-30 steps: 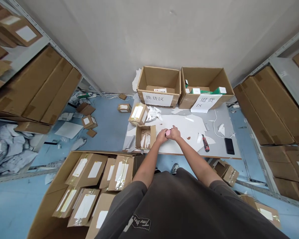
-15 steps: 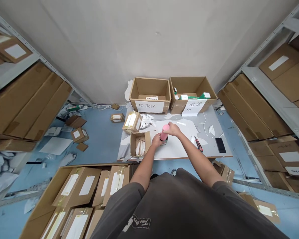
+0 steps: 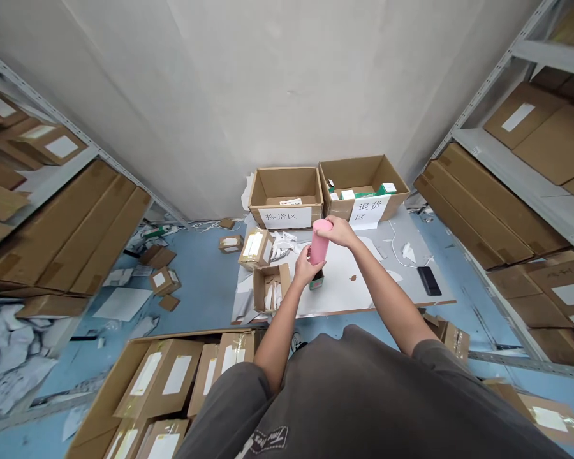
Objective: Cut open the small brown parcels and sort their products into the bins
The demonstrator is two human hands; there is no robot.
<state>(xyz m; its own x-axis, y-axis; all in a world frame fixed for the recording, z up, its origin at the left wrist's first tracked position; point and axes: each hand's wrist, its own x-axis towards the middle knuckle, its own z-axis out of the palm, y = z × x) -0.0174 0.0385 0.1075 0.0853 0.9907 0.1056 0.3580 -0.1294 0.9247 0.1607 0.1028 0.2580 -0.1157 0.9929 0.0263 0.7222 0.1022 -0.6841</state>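
Observation:
A tall pink cylinder (image 3: 319, 241) stands upright between my hands above the table. My right hand (image 3: 338, 231) is closed round it near its flat top. Lower down, my left hand (image 3: 306, 268) has its fingers wrapped about the side. Just below the cylinder is a small green box (image 3: 317, 280), open at the top and dark inside. Whether the cylinder's bottom end is still inside that box I cannot tell. Left of my left hand, an opened cardboard box (image 3: 259, 288) holds crumpled white paper.
Two large cartons with handwritten signs, a left carton (image 3: 261, 197) and a right carton (image 3: 397, 185), stand at the table's back. A taped parcel (image 3: 256, 248) sits at left. A phone (image 3: 429, 281) lies at right. A big carton of parcels (image 3: 95, 401) is beside me.
The pink cylinder has risen out of the small green box, with my right hand at its top. My left hand has shifted from the box onto the cylinder. The camera view has tilted.

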